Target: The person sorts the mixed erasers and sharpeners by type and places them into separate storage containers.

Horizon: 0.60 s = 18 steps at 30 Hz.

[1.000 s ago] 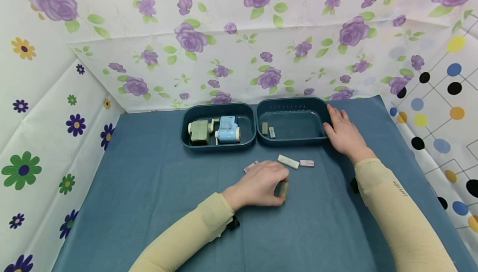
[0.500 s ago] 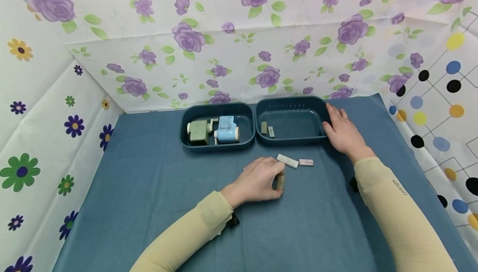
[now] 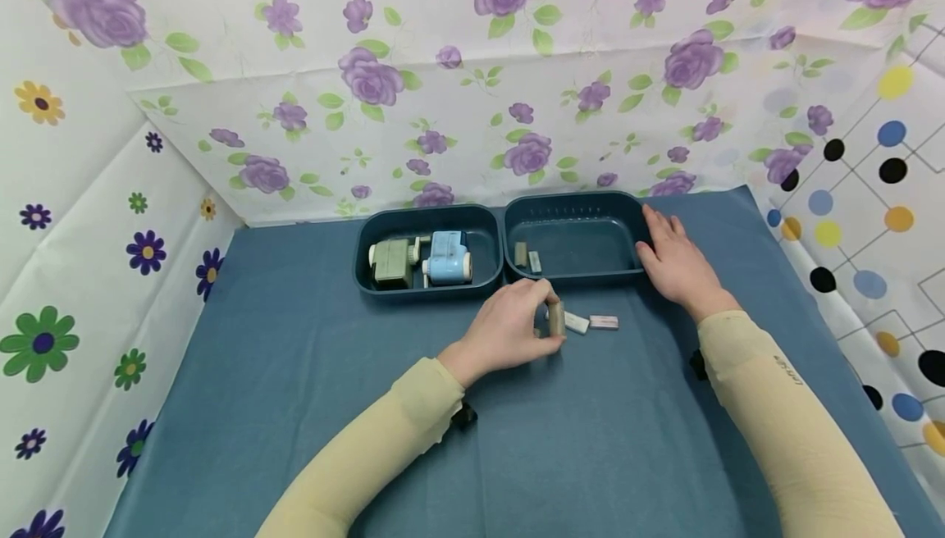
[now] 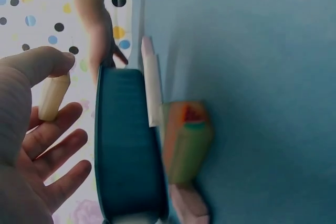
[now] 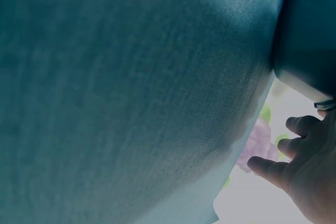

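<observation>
Between its thumb and fingertips my left hand (image 3: pixel 502 329) pinches a beige-grey eraser (image 3: pixel 557 319), upright above the cloth just in front of the right tray. The left wrist view shows this eraser (image 4: pixel 54 97) between thumb and index finger, the other fingers spread. My right hand (image 3: pixel 682 263) rests with extended fingers against the right end of the dark blue right tray (image 3: pixel 591 279). Inside that tray, at its left end, lie a brownish eraser (image 3: pixel 521 254) and a pale one (image 3: pixel 535 262). On the cloth lie a white eraser (image 3: pixel 576 323), partly hidden, and a pink eraser (image 3: pixel 604 322).
A second dark blue tray (image 3: pixel 428 292) touches the right one, holding a green crank pencil sharpener (image 3: pixel 394 262) and a blue one (image 3: pixel 447 257). In the left wrist view, a blurred green-and-orange block (image 4: pixel 187 142) and a pinkish block (image 4: pixel 188 204) lie near the tray.
My left hand has lifted the beige-grey eraser and carried it away from me toward the right tray, now covering part of the white eraser. My right hand stays at the tray's end.
</observation>
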{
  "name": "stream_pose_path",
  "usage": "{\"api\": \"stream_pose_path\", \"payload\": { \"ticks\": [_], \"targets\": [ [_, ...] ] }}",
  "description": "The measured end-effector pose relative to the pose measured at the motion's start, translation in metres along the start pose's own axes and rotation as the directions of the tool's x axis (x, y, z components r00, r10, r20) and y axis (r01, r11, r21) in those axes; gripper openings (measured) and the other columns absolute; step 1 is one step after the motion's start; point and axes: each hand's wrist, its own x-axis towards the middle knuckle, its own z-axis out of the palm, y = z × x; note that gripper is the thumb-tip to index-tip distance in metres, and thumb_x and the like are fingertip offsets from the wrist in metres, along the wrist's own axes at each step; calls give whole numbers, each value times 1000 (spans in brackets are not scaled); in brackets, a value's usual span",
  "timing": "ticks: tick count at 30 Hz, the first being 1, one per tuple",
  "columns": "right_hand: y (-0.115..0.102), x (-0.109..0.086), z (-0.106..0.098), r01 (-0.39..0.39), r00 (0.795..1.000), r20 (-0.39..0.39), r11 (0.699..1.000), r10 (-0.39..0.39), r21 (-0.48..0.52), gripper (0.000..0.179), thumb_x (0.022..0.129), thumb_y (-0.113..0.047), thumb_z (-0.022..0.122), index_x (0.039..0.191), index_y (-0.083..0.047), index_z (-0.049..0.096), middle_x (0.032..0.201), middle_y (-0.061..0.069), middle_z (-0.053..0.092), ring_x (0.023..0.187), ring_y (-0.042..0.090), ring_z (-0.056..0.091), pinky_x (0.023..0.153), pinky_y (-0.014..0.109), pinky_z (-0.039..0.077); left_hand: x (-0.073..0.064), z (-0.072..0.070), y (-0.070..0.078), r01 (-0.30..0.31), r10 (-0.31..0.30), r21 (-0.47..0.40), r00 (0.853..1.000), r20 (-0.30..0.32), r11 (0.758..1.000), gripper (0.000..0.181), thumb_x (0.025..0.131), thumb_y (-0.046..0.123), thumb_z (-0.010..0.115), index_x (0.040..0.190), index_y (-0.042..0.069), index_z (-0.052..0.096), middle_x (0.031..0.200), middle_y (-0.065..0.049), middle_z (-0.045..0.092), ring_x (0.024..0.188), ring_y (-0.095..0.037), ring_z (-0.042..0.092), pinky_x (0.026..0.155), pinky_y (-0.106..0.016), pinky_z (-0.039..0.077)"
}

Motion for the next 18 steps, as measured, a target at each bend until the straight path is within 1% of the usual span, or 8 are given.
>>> {"api": "stream_pose_path", "payload": {
  "ticks": [3, 9, 13, 16, 18],
  "targets": [
    [0, 0, -1, 2, 1000, -1, 1000, -2, -1, 71, 118, -39, 33, 173, -17, -6, 178, 23, 4, 161, 52, -4, 124, 73, 11, 8, -4, -2, 14, -14, -1, 1000, -20, 1000, 40, 92, 30, 87, 120, 14, 64, 115, -1, 69, 101, -21, 67, 85, -35, 56],
    [-2, 0, -1, -3, 1000, 5, 1000, 3, -1, 72, 118, -37, 34, 173, -16, -7, 178, 23, 4, 161, 51, -4, 124, 73, 12, 23, -12, -8, 44, -42, 28, 996, -73, 999, 44, 93, 33, 86, 127, 13, 65, 120, -5, 69, 104, -22, 66, 86, -37, 57],
    [-1, -1, -1, -8, 1000, 11, 1000, 8, 0, 72, 118, -39, 33, 173, -17, -8, 178, 23, 3, 161, 50, -5, 124, 73, 12, 32, -15, -12, 94, -88, 63, 992, -95, 994, 47, 95, 38, 84, 132, 14, 66, 126, -4, 69, 112, -20, 64, 90, -37, 56],
    [-1, -1, -1, -8, 1000, 9, 1000, 8, 0, 72, 118, -40, 32, 173, -18, -8, 178, 23, 3, 161, 50, -5, 124, 73, 12, 40, -16, -16, 131, -120, 91, 986, -113, 987, 49, 96, 40, 82, 135, 15, 67, 130, -2, 69, 119, -20, 62, 95, -38, 55],
    [0, -1, 0, -9, 1000, 7, 1000, 9, -2, 72, 118, -42, 31, 173, -18, -8, 178, 22, 3, 161, 50, -4, 124, 73, 11, 46, -16, -19, 153, -140, 112, 983, -121, 982, 50, 97, 41, 81, 137, 15, 67, 131, -2, 70, 121, -21, 61, 96, -39, 54]
  ]
}}
